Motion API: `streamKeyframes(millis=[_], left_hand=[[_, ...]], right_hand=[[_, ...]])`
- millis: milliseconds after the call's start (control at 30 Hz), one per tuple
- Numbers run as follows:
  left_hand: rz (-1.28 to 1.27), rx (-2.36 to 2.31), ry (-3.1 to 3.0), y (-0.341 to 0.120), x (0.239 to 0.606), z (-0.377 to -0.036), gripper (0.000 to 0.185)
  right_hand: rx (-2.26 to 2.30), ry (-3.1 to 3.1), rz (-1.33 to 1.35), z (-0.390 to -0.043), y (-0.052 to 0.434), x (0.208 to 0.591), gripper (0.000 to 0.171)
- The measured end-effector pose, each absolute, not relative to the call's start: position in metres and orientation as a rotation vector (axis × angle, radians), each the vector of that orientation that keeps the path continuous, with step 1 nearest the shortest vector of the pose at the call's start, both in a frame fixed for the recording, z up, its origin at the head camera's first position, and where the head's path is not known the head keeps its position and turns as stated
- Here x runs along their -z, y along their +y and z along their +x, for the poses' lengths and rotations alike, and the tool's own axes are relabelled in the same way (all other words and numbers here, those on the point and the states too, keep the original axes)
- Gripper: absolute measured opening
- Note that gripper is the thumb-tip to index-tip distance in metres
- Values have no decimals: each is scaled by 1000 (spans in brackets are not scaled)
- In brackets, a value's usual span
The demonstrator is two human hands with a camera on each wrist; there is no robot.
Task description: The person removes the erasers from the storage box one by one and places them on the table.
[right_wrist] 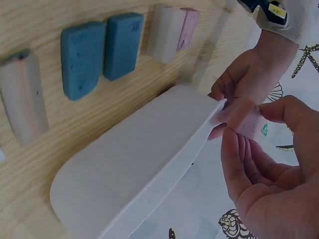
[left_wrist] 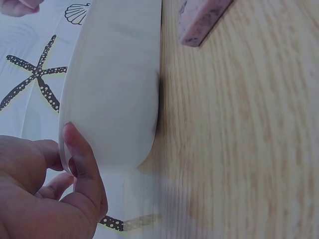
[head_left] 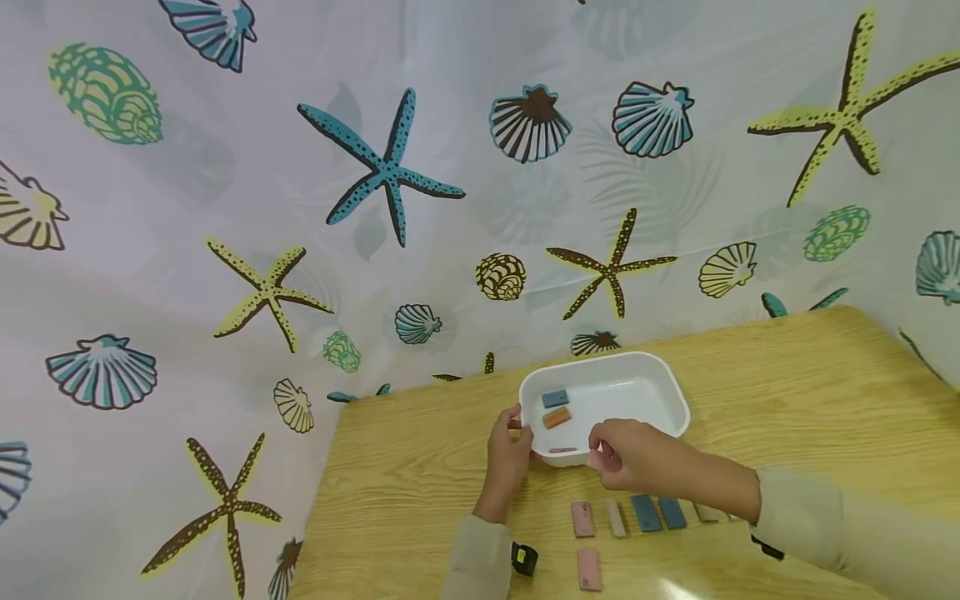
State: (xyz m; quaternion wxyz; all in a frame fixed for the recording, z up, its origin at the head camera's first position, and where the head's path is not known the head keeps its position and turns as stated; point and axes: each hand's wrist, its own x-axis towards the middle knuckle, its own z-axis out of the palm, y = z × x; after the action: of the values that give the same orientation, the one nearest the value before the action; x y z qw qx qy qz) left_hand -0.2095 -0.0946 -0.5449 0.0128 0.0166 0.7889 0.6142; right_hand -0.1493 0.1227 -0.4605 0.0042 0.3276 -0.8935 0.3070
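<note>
A white plastic tub (head_left: pixel 618 404) stands on the table, tilt hard to judge. My left hand (head_left: pixel 508 454) grips its left rim, thumb and fingers on either side of the wall in the left wrist view. Over the near rim, my right hand (head_left: pixel 637 458) pinches a pink eraser (right_wrist: pixel 245 118) between thumb and fingers; a small green print shows on it. Inside the tub lie a blue eraser (head_left: pixel 555 398), an orange eraser (head_left: pixel 557 417) and a pink piece (head_left: pixel 563 450), mostly hidden by the near wall.
Before the tub, a row holds a pink eraser (head_left: pixel 582 518), a whitish eraser (head_left: pixel 616 517), two blue erasers (head_left: pixel 646 512) and more partly behind my right arm. Another pink eraser (head_left: pixel 588 569) lies nearer. A shell-and-starfish curtain (head_left: pixel 450 250) hangs behind the wooden table (head_left: pixel 420 467).
</note>
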Motion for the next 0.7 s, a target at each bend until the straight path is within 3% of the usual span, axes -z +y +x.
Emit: streamKeyframes(millis=[700], left_hand=[[-12, -1895, 2468, -92, 546, -211, 38]], right_hand=[[-1287, -2946, 871, -94, 119, 494, 12]])
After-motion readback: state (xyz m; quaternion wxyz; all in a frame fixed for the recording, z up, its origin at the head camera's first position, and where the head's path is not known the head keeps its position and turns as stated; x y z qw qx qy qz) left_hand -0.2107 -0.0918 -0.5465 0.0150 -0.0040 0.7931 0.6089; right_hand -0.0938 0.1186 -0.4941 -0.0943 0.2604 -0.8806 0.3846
